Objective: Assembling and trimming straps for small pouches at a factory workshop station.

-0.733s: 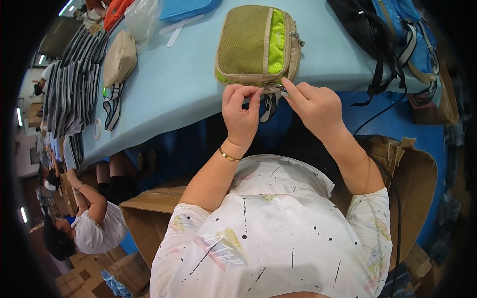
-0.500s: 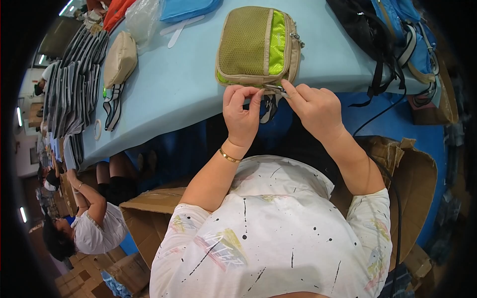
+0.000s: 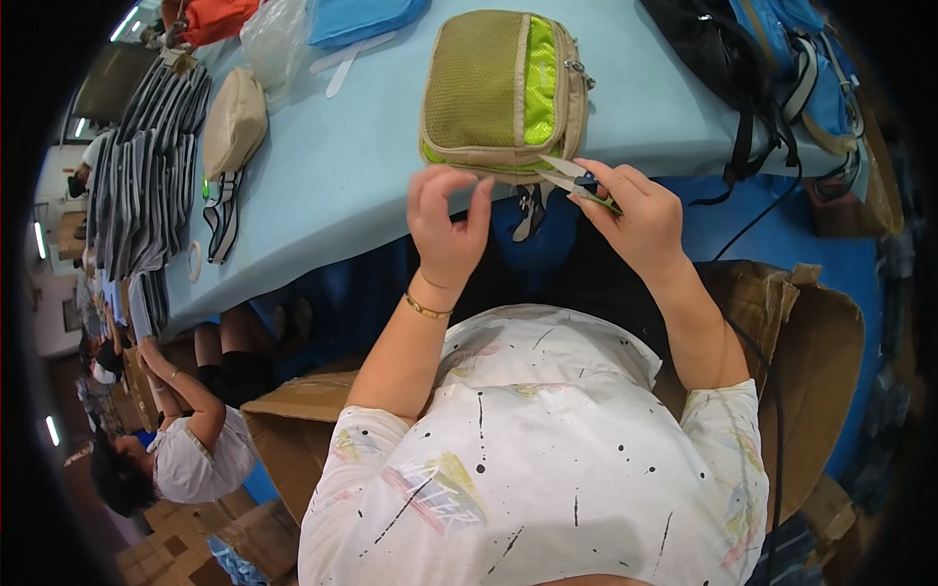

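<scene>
A small tan and lime-green bag (image 3: 479, 83) with a mesh front panel lies at the near edge of the table, its zipper pulls on the right side. My right hand (image 3: 640, 215) grips a pair of thread snips (image 3: 576, 181), blades parted and pointing left at the bag's lower edge. Just left of them, my left hand (image 3: 445, 230) is off the bag, thumb and forefinger curled together in a pinch; anything between the tips is too small or blurred to make out. A black and grey strap (image 3: 529, 213) dangles below the bag over the table edge.
On the pale blue table (image 3: 342, 176) lie a beige pouch (image 3: 234, 117) with a strap, a white strip cross (image 3: 342, 70), a blue piece (image 3: 366, 20) and stacked grey pieces (image 3: 142, 176). Black and blue bags (image 3: 703, 59) sit right. Another person (image 3: 200, 449) works at left; a cardboard box (image 3: 811, 381) stands beside me.
My left hand has drawn away from the bag's lower edge, down and to the left. My right hand has shifted slightly right, and the snips' blades now show parted.
</scene>
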{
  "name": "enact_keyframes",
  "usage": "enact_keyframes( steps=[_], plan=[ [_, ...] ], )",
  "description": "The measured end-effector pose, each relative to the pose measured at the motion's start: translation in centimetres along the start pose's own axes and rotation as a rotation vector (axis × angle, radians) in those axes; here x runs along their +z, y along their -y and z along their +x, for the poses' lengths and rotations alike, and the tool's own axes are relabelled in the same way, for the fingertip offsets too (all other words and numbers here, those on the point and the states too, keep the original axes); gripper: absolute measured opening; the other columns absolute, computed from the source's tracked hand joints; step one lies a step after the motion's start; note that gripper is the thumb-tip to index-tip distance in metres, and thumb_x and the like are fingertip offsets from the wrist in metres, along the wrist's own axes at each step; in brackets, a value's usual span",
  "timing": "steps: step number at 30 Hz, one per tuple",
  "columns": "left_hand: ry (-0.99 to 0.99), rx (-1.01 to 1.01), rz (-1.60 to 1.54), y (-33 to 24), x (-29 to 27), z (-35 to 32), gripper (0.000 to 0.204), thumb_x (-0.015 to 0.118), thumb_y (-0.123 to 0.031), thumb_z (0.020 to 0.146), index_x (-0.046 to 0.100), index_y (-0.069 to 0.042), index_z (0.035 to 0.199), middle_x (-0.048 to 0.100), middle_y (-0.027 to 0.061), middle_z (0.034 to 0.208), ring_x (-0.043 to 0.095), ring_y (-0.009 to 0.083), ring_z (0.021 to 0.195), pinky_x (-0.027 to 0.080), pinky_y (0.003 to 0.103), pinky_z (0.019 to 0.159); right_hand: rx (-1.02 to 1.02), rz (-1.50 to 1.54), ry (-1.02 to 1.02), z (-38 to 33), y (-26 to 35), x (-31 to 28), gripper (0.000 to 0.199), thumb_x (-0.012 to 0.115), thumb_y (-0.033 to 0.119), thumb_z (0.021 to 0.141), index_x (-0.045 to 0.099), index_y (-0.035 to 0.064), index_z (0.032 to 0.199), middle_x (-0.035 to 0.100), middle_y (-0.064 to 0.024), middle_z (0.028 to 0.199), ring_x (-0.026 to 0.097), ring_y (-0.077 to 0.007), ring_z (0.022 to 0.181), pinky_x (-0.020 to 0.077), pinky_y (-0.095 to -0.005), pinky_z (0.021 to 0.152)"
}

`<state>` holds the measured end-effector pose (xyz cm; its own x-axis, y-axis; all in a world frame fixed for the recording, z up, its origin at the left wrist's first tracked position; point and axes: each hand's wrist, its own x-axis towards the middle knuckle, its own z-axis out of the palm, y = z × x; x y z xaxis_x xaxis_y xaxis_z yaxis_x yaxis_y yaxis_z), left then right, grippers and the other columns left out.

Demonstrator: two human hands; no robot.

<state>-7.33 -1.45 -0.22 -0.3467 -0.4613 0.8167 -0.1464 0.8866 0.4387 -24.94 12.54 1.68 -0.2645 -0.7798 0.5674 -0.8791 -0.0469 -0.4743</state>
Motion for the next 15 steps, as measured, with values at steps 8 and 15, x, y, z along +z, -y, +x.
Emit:
enact_keyframes(
  steps=[8,15],
  plan=[
    [0.251,0.167,0.206,2.4,0.9,3.6,0.038,0.074,-0.022,0.074,0.06,-0.008,0.107,0.056,0.0084,0.104,0.05,0.0304,0.101,0.039,0.042,0.091,0.45,0.608,-0.089,2.2,0.2,3.2,0.031,0.074,0.024,0.081,0.056,0.001,0.092,0.06,-0.0017,0.076,0.048,-0.0035,0.06,0.0431,-0.0214,0.053],
    [0.34,0.104,0.507,0.7,1.3,3.1,0.024,0.069,-0.029,0.077,0.059,-0.009,0.086,0.058,0.0044,0.081,0.055,0.0235,0.08,0.039,0.037,0.077,0.429,0.595,-0.108,4.5,-1.3,4.5,0.035,0.072,0.03,0.081,0.056,0.0007,0.092,0.061,-0.0046,0.078,0.053,-0.0095,0.064,0.0474,-0.0253,0.061]
  ],
)
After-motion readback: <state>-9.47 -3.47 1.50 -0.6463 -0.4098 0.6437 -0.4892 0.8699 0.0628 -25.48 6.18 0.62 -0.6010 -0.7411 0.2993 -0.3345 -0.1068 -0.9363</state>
